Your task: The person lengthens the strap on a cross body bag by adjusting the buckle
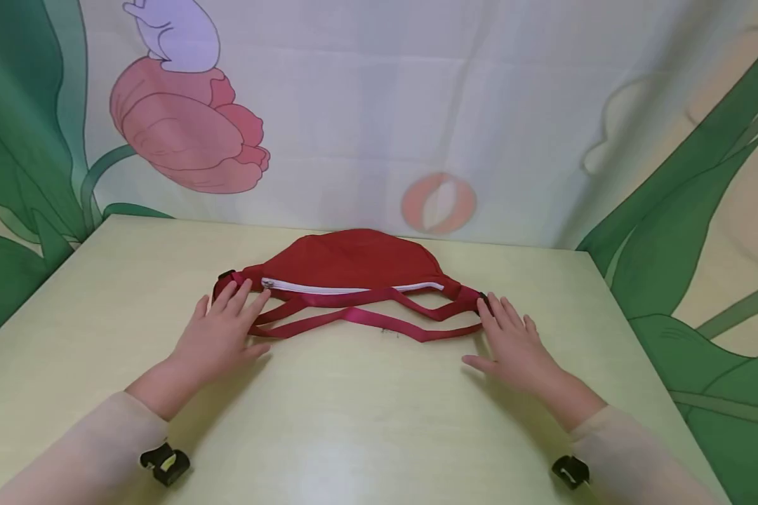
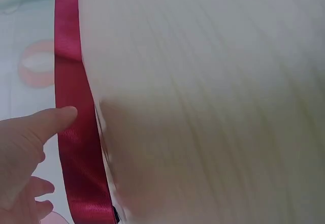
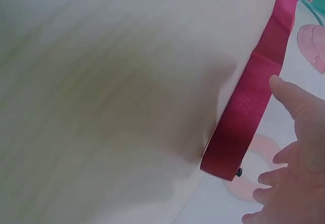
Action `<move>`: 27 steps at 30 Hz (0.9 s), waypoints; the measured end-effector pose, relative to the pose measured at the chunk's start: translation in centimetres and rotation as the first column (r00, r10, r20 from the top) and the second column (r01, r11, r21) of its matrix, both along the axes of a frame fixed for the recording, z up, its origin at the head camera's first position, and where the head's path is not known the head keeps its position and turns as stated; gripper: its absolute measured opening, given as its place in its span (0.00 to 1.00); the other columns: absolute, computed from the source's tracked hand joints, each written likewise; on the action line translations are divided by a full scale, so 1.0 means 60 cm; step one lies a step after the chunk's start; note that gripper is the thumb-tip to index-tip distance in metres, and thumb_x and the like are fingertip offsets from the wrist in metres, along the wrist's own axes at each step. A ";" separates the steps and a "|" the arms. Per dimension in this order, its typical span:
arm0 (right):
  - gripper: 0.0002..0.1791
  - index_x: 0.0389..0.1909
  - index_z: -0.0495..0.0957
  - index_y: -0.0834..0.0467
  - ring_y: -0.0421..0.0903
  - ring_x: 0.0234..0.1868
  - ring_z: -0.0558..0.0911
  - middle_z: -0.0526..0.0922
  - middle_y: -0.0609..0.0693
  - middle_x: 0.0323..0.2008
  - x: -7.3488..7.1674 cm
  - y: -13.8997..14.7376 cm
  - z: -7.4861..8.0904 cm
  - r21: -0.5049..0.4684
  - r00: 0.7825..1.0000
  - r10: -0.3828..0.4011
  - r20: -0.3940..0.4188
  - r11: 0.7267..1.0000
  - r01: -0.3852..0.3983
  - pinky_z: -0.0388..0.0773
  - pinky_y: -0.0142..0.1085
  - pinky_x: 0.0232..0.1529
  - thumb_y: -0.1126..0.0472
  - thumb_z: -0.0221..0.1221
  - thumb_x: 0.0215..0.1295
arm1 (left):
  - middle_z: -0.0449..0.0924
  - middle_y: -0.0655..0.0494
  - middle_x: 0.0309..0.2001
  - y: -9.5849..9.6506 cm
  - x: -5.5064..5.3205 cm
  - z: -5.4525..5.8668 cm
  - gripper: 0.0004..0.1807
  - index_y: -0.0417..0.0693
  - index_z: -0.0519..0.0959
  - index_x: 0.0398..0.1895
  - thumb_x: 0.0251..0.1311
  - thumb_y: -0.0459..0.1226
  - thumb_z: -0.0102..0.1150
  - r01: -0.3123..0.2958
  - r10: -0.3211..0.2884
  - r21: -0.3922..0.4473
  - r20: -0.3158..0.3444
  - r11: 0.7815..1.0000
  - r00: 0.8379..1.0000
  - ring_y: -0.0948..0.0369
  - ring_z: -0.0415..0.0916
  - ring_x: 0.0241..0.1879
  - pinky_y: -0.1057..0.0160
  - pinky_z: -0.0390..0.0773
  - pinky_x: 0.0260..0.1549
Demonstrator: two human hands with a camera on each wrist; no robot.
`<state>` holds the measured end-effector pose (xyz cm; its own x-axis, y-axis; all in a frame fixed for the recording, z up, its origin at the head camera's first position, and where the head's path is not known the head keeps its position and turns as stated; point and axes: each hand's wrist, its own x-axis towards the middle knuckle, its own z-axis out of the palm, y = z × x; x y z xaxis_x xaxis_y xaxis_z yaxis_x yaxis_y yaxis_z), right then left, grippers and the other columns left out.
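A red bag (image 1: 360, 261) lies at the far middle of the pale surface (image 1: 360, 428), close to the printed cloth (image 1: 328, 112) behind; its white zip (image 1: 318, 288) runs along the near side, the zip pull (image 1: 267, 284) at the left end; two lengths of dark red strap (image 1: 385, 319) lie in loose bends in front of it, between the hands; the left hand (image 1: 217, 337) is at the bag's left end, fingers straight and fanned over the strap by a black buckle (image 1: 227, 275), its grip slack and holding nothing; the right hand (image 1: 514, 351) is at the other end, fingertips by a second buckle (image 1: 483, 303), its grip likewise spread and holding nothing; whether either hand touches the strap, I cannot tell.
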<state>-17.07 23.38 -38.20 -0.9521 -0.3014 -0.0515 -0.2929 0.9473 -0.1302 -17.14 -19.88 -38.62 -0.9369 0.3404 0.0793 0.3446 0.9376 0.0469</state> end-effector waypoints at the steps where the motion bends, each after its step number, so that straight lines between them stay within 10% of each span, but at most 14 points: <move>1: 0.53 0.70 0.47 0.67 0.65 0.70 0.42 0.44 0.65 0.71 -0.001 -0.004 0.000 -0.001 1.000 0.011 -0.001 1.000 -0.011 0.43 0.67 0.60 0.41 0.63 0.55 | 0.51 0.35 0.68 -0.001 0.000 0.001 0.46 0.44 0.58 0.69 0.49 0.51 0.67 0.003 -0.003 0.000 0.001 1.000 1.000 0.38 0.43 0.67 0.31 0.47 0.57; 16: 0.46 0.70 0.53 0.63 0.61 0.70 0.48 0.51 0.61 0.70 -0.001 -0.053 0.002 -0.028 0.986 0.168 0.005 0.985 -0.168 0.48 0.63 0.62 0.45 0.62 0.57 | 0.81 0.51 0.33 -0.004 -0.008 0.016 0.06 0.45 0.83 0.33 0.51 0.32 0.67 0.036 -0.036 -0.002 -0.065 0.999 0.997 0.50 0.76 0.43 0.33 0.58 0.52; 27: 0.41 0.68 0.59 0.61 0.55 0.67 0.58 0.60 0.57 0.67 -0.007 -0.108 0.012 -0.162 0.962 0.268 -0.052 0.948 -0.273 0.52 0.61 0.61 0.48 0.62 0.59 | 0.82 0.54 0.36 0.059 -0.027 0.001 0.09 0.47 0.83 0.37 0.51 0.33 0.67 0.216 -0.193 0.123 -0.177 0.968 0.965 0.54 0.78 0.40 0.41 0.64 0.52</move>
